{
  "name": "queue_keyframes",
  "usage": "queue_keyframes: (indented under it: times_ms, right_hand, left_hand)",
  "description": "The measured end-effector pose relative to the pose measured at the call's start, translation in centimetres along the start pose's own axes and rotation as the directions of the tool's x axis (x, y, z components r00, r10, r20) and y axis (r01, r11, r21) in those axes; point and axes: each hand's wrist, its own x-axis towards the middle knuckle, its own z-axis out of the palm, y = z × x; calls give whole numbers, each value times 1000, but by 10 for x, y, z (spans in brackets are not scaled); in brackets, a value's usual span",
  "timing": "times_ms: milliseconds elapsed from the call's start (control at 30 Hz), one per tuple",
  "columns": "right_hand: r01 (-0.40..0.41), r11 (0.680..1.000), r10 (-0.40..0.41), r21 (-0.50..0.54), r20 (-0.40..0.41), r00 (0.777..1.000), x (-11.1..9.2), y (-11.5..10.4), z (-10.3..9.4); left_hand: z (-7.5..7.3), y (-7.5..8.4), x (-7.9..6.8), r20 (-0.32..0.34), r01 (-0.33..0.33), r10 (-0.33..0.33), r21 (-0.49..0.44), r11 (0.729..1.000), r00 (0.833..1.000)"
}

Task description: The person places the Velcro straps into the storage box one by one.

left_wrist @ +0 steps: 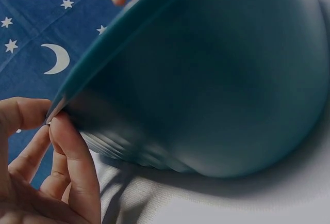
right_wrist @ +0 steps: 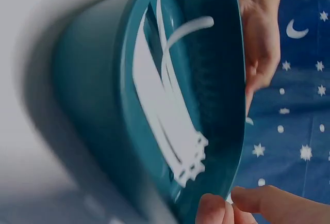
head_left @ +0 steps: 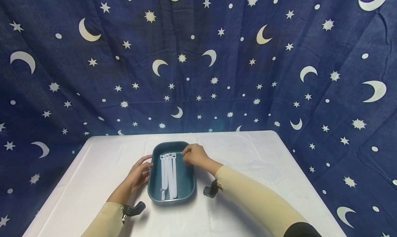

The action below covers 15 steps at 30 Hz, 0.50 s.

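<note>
A deep teal tray (head_left: pixel 186 182) with rounded corners sits on the white table. Inside lie several white slotted straps (head_left: pixel 169 175), side by side, their slotted heads toward the far end; one strap curls up in the right wrist view. My left hand (head_left: pixel 139 173) is at the tray's left side, and in the left wrist view its thumb and fingers pinch the rim (left_wrist: pixel 77 79). At the far right corner, my right hand (head_left: pixel 196 155) grips the rim between thumb and fingers, as the right wrist view shows (right_wrist: pixel 268 203).
A white cloth covers the table (head_left: pixel 248 161) around the tray. Behind and beside it hangs a dark blue curtain (head_left: pixel 192 75) with moons and stars. Black wrist mounts (head_left: pixel 134 209) stick out from both sleeves.
</note>
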Motion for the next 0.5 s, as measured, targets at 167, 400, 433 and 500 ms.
queue_keyframes:
  times_ms: [167, 400, 433, 500]
  right_hand:
    - [-27, 1000, 28, 8, -51, 998, -3, 13, -20]
    - [-81, 996, 78, -46, -69, 995, -13, 36, -35]
    - [-86, 995, 82, -52, -69, 994, -14, 39, -35]
    - [-99, 993, 94, -63, -67, 993, -16, 45, -36]
  left_hand:
    - [1, 1, -1, -1, 5, -5, -5, 1000, 1000]
    - [1, 2, -2, 8, 2, -1, -23, 1000, 1000]
    - [1, 2, -2, 9, 1, -1, -25, 1000, 1000]
    - [1, 2, -1, 8, 4, -4, -25, 1000, 1000]
